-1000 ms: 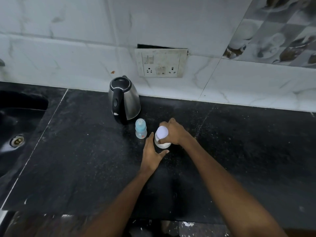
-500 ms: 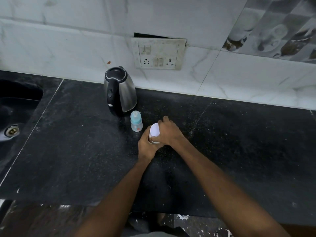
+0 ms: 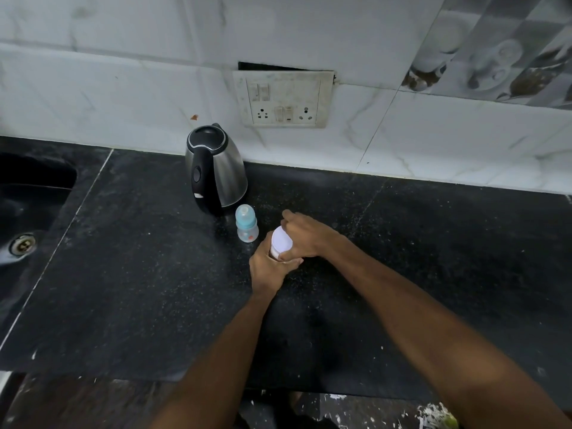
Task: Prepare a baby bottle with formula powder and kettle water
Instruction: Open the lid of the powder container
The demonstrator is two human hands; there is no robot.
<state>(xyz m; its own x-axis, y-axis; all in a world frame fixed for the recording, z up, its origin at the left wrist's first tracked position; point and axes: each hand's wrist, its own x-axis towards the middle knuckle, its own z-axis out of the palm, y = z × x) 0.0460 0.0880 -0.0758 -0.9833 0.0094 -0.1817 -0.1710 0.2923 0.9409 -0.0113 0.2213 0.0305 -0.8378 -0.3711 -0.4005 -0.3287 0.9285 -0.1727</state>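
A small white formula jar [image 3: 281, 242] with a pale lid stands on the black counter [image 3: 139, 274]. My left hand [image 3: 267, 267] is wrapped around its lower body from the near side. My right hand [image 3: 305, 236] grips its lid from the right. Just to the left stands a small baby bottle [image 3: 246, 223] with a blue cap, upright and untouched. Behind it a steel kettle [image 3: 215, 171] with a black handle and lid sits against the wall.
A dark sink [image 3: 28, 212] with a metal drain is set into the counter at the far left. A white socket panel [image 3: 283, 99] is mounted on the tiled wall above the kettle. The counter's front edge runs along the bottom.
My left hand has gone from lying open beside the jar to closing around its body. My right hand has stayed on the lid.
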